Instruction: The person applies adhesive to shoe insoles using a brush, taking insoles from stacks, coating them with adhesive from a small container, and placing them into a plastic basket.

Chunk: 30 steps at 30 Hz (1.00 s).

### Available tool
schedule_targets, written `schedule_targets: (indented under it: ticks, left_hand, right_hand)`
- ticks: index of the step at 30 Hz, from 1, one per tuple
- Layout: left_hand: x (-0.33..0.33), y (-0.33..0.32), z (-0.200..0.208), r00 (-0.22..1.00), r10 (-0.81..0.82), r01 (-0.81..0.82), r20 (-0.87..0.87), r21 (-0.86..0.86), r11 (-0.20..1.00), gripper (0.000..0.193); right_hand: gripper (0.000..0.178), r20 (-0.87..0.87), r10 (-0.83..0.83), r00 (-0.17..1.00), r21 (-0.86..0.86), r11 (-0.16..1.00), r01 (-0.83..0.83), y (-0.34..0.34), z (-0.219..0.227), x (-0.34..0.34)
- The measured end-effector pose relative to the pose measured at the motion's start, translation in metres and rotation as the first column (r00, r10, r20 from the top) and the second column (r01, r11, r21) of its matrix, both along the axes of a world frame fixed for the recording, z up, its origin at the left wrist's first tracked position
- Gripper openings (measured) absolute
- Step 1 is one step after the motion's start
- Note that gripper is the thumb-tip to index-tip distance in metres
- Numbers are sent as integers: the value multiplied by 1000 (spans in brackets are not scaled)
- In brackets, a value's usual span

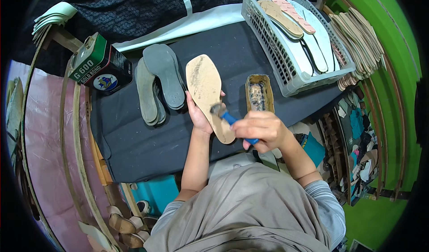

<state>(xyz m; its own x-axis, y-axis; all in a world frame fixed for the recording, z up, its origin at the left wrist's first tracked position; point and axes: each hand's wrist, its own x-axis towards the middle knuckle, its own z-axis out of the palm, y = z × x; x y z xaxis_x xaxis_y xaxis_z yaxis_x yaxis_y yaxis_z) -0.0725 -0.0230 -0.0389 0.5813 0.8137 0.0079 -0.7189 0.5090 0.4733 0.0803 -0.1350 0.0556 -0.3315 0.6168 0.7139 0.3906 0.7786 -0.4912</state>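
Observation:
My left hand [199,116] holds a tan insole [204,80] from beneath, thumb along its left edge. Dark streaks mark the insole's wide upper part. My right hand [262,130] grips a brush [229,118] by its blue handle, and the brush head meets the insole's narrow part. Right of the insole stands an open, crusted glue container [250,93], its lower end partly hidden behind my right hand. On the left of the table lie two stacks of grey soles, one [163,69] overlapping the other [146,93].
A green and black metal can [117,64] stands at the table's left edge. At the back right, a clear plastic basket [286,84] holds several insoles. Stacked tan sheets [357,42] lean beside it. Shoes [120,223] sit below at the lower left.

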Motion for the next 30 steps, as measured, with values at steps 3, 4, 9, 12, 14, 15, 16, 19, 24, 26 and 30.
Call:
schedule_targets:
  ticks: [3,4,9,12,14,15,16,19,24,26,30]
  left_hand:
    - [-3,1,2,998,30,-29,46,-24,999,73]
    - [-5,2,2,998,41,-39,54,-27,999,73]
    - [-2,-1,2,997,-72,72,9,67,995,76]
    - [3,-11,14,998,-41,35,-50,-117,993,76]
    - [1,-10,11,992,-112,109,-61,-52,993,77]
    - [0,-11,8,985,-151,155,-85,32,987,77]
    - [-1,-11,7,976,-189,201,-111,115,973,77]
    - [-4,-8,3,974,-212,220,-74,129,967,75]
    - [-4,-6,5,983,-173,165,67,112,980,74]
    - [-4,-5,6,983,-173,166,54,116,979,74]
    - [-1,-7,9,987,-159,160,-10,63,985,74]
  right_hand:
    - [24,1,102,995,-151,983,-101,-6,6,4]
    - [17,0,170,985,-239,957,-165,-6,7,5]
    - [21,-29,-26,999,-133,991,22,13,19,5]
    - [17,-87,-199,976,-32,980,197,32,29,9]
    - [18,-164,-323,932,75,938,339,47,32,11]
    - [19,-140,-373,917,132,911,391,49,38,12]
    - [26,-139,-425,895,217,868,446,51,41,13]
    - [21,-156,-479,864,270,821,503,42,44,20]
    - [13,-182,-629,755,83,756,650,-4,34,38]
    - [13,-132,-664,736,6,742,671,-13,31,37]
    - [32,67,-570,819,-175,801,572,-13,-7,43]
